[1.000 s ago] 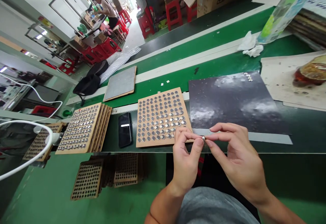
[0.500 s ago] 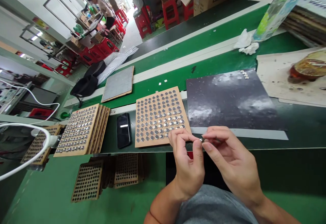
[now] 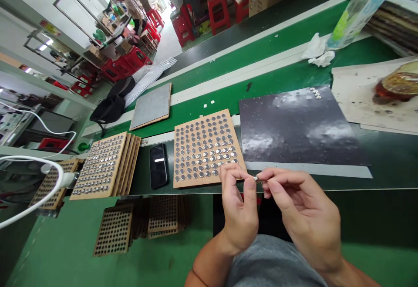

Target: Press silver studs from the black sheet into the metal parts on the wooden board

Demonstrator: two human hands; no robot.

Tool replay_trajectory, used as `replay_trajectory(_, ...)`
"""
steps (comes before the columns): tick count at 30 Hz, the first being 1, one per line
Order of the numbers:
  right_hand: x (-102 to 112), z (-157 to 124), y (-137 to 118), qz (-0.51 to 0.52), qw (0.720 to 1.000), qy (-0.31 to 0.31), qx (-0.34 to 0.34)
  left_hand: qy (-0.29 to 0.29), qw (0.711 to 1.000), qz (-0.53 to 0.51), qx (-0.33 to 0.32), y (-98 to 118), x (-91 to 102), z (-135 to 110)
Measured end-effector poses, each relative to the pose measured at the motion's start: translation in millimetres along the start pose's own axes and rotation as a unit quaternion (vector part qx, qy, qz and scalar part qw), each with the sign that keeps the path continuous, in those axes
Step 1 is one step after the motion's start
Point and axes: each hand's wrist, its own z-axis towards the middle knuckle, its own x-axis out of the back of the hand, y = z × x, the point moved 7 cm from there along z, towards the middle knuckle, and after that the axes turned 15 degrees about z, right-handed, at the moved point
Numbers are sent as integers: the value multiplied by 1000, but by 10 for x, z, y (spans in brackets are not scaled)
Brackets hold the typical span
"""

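My left hand (image 3: 240, 208) pinches a tiny shiny metal piece (image 3: 256, 178) between thumb and forefinger. From the other side my right hand (image 3: 303, 204), its fingers also closed, meets the same piece at its fingertips; the exact shape is too small to make out. Just beyond my left hand, a brown board (image 3: 209, 182) carries rows of round metal discs. Some discs toward its near right bear small shiny pieces on top. To the right lies a dark glossy sheet (image 3: 294, 130), with several small metal pieces (image 3: 315, 93) near its far right corner.
A black phone (image 3: 158, 166) lies left of the board, beside stacked disc boards (image 3: 98, 165). Farther back are a grey panel (image 3: 152, 106) and a black strapped item (image 3: 109, 110). Crumpled tissue (image 3: 321, 56), a plastic bottle (image 3: 355, 12) and a glass of brown liquid (image 3: 398, 84) stand right.
The joined fingertips have shifted slightly left. My right hand has turned a little, its thumb drawn back from the piece, while the board stays put.
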Motion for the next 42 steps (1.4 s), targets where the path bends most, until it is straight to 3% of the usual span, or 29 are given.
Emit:
replay_trajectory(15, 84, 5, 73, 57, 998, -3, -37, -33, 999, -26, -28, 33, 0, -11)
replay_trajectory(19, 76, 5, 116, 78, 995, -27, -56, -42, 998, -23, -39, 27, 1, -11)
replay_trajectory(25, -15, 38, 83, 26, 996, -66, -62, -55, 997, -27, -53, 42, -4, -2)
replay_trajectory(31, 32, -6, 226, 89, 979, -97, -158, -80, 994, -67, -28, 31, -40, 34)
replay_trajectory(34, 29, 0, 167, 78, 984, -103, -123, -77, 994, -73, -8, -2, -44, 37)
replay_trajectory(42, -41, -1, -13, -100, 991, -88, 19, -39, 999, -16, -18, -2, -15, -6)
